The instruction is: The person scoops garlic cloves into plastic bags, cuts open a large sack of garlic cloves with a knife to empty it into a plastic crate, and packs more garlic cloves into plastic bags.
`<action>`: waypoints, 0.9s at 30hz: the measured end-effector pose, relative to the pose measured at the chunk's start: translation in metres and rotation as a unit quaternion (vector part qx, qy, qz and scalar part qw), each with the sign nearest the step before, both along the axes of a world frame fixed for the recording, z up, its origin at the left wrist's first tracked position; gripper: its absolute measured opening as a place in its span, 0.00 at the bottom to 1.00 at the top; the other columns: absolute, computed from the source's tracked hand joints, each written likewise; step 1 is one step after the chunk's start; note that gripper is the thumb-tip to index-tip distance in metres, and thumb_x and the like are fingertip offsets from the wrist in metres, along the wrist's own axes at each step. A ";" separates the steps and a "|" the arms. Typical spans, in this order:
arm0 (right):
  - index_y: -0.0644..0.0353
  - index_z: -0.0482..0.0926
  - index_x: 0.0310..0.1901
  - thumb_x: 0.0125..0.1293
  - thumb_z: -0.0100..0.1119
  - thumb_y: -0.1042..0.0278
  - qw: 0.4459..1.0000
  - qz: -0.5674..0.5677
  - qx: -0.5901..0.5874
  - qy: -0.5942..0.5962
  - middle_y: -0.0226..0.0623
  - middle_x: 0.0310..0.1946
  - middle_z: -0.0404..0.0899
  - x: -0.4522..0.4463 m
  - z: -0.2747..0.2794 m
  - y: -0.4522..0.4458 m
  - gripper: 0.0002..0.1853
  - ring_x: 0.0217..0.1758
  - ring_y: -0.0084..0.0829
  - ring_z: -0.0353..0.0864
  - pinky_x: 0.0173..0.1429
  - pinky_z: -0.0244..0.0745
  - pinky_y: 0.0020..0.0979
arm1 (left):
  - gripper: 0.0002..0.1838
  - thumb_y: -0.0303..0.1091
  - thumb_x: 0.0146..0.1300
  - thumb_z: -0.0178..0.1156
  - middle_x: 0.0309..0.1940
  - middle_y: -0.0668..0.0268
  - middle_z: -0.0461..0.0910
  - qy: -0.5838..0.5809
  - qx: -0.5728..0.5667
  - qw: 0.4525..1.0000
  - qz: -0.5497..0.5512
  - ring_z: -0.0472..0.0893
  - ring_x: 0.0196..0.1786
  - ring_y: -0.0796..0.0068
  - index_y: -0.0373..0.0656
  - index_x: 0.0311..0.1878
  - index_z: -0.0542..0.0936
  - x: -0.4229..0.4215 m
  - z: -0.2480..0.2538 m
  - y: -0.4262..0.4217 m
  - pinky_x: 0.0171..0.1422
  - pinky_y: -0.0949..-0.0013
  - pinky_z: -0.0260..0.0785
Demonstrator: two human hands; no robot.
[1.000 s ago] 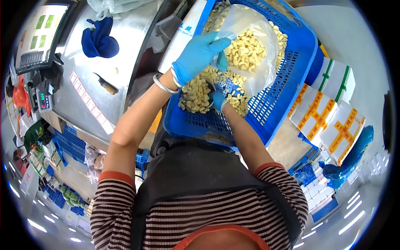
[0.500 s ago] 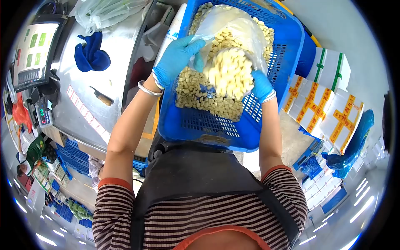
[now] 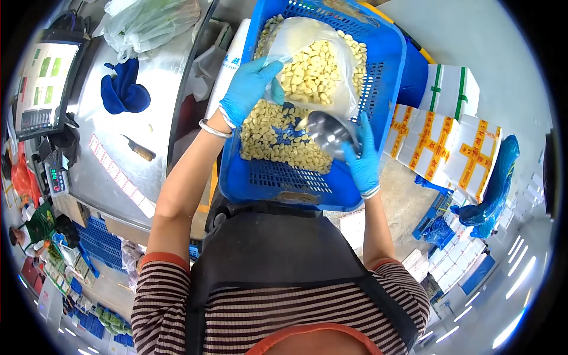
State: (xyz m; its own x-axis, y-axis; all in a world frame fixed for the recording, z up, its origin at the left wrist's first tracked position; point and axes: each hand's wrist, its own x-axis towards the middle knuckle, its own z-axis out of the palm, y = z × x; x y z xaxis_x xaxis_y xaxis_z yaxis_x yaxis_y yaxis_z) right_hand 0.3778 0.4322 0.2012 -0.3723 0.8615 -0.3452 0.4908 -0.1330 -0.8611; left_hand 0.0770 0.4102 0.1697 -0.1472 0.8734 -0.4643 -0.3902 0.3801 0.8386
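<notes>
My left hand, in a blue glove, pinches the rim of a clear plastic bag. Inside the bag lie pale cream pieces that look like peeled garlic cloves. My right hand, also gloved in blue, grips the edge of a shiny metal bowl just below the bag's mouth. A few cloves show at the bowl's left rim, somewhat blurred. Both bag and bowl are over a blue plastic crate, where loose cloves cover much of the bottom around the bag.
Left of the crate stands a metal table with a knife, a dark blue cloth item and plastic bags. A screen and a scale are farther left. Taped white boxes stand to the right.
The bowl, heaped with cloves before, now shows mostly bare metal. My right hand has moved it down, away from the bag's mouth. My left hand keeps its hold on the bag.
</notes>
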 end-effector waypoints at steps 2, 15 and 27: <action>0.64 0.48 0.75 0.55 0.73 0.65 0.998 0.021 0.059 0.013 0.49 0.73 0.57 0.026 -0.048 -0.005 0.52 0.75 0.39 0.58 0.74 0.59 0.35 | 0.18 0.40 0.74 0.51 0.21 0.67 0.80 0.012 0.008 1.000 -0.003 0.80 0.24 0.78 0.39 0.58 0.79 0.002 -0.002 -0.002 0.30 0.77 0.73; 0.57 0.79 0.44 0.65 0.60 0.61 0.887 -0.177 -0.116 0.409 0.34 0.38 0.81 0.026 0.009 0.102 0.11 0.40 0.29 0.80 0.44 0.77 0.32 | 0.14 0.38 0.70 0.57 0.20 0.66 0.76 0.060 0.085 0.992 0.071 0.75 0.22 0.79 0.35 0.35 0.77 -0.001 0.037 -0.009 0.30 0.74 0.69; 0.54 0.63 0.20 0.70 0.44 0.63 0.843 0.017 0.137 0.520 0.30 0.15 0.62 -0.067 0.224 0.035 0.18 0.18 0.24 0.57 0.29 0.58 0.32 | 0.10 0.34 0.65 0.60 0.33 0.66 0.82 0.433 0.571 0.686 0.120 0.81 0.29 0.80 0.38 0.44 0.81 0.007 0.232 -0.179 0.31 0.77 0.71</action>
